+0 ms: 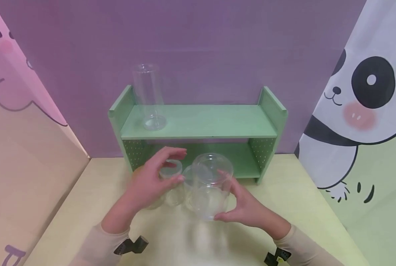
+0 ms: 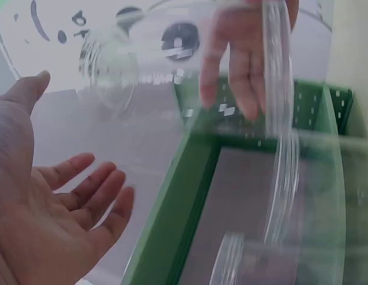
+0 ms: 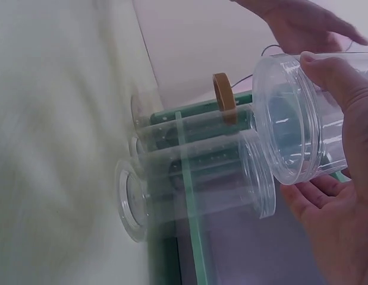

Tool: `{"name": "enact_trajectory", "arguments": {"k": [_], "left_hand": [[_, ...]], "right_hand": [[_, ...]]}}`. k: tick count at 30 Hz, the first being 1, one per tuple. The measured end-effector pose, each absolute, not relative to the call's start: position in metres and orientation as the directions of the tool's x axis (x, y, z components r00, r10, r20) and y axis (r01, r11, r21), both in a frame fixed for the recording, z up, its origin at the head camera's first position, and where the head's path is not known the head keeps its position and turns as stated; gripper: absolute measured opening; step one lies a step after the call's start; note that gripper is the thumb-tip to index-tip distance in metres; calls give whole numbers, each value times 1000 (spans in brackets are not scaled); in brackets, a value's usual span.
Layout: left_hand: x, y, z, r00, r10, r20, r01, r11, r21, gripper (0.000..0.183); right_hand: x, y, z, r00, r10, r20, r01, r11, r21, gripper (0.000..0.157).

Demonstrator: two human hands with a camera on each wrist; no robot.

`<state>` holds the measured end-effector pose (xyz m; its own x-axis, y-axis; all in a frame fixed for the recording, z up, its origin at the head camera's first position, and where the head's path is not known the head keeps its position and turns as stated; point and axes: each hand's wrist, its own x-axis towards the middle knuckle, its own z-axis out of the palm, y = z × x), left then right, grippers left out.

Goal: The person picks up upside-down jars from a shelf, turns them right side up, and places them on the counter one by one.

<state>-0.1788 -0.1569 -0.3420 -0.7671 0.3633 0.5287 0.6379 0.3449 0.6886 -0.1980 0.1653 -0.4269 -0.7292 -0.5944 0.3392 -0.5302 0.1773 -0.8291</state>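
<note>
From the head, a pale table [image 1: 301, 188] stands before a purple backdrop [image 1: 211, 44], with a panda picture [image 1: 372, 83] on the right side wall and a pink cartoon [image 1: 21, 81] on the left. A green shelf [image 1: 198, 122] with two levels stands at the back of the table. A tall clear jar [image 1: 149, 98] stands upright at the left end of its upper level, the purple showing through. The right hand [image 1: 249, 207] holds a wide clear jar [image 1: 211, 194] upright in front of the shelf, thumb near its base. The left hand [image 1: 151, 183] has its thumb and fingers wide apart and grips nothing; a small clear jar [image 1: 173, 194] stands beside it.

From the left wrist, the left hand's fingers are spread, apart from the wide clear jar. The shelf's boards show through that jar's wall, and other clear rims appear near it.

From the right wrist, thumb and fingers hold the wide clear jar around its lower side. Other clear jars [image 3: 195, 178] stand on the table beside it, blurred, with the shelf visible through them. A brown lid [image 3: 224, 95] shows among them; which jar it tops I cannot tell.
</note>
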Motion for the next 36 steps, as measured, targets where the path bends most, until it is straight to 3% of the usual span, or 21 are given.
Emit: {"name": "enact_trajectory", "arguments": {"k": [4,11,18,24,27,33,36], "left_hand": [[-176,-141,-340,-767,432,473,614,285,736,81],[-175,-122,-340,-795,456,400,569,334,752,96],[-177,-115,-340,-797,449,404,573,348,742,92],[-181,-127,-342,-775,407,483,616,318,721,87],[-181,-136,-343,-780,387,492,613,315,725,84],[-178,-148,-345,-781,377,498,613,308,727,80],[-179,-153,-350,-772,377,511,624,302,721,80]], "right_hand": [[-196,161,-428,-716,-616,328,-535,184,-824,122],[-193,156,-427,-699,-640,319,-533,169,-829,123],[-196,156,-431,-685,-648,331,-562,181,-807,123],[-199,164,-429,-698,-632,337,-565,196,-802,107],[-202,169,-427,-695,-625,357,-544,132,-829,100],[-215,172,-424,-601,-615,511,-584,-99,-805,87],[-215,172,-418,-599,-586,546,-558,-184,-810,81]]}}
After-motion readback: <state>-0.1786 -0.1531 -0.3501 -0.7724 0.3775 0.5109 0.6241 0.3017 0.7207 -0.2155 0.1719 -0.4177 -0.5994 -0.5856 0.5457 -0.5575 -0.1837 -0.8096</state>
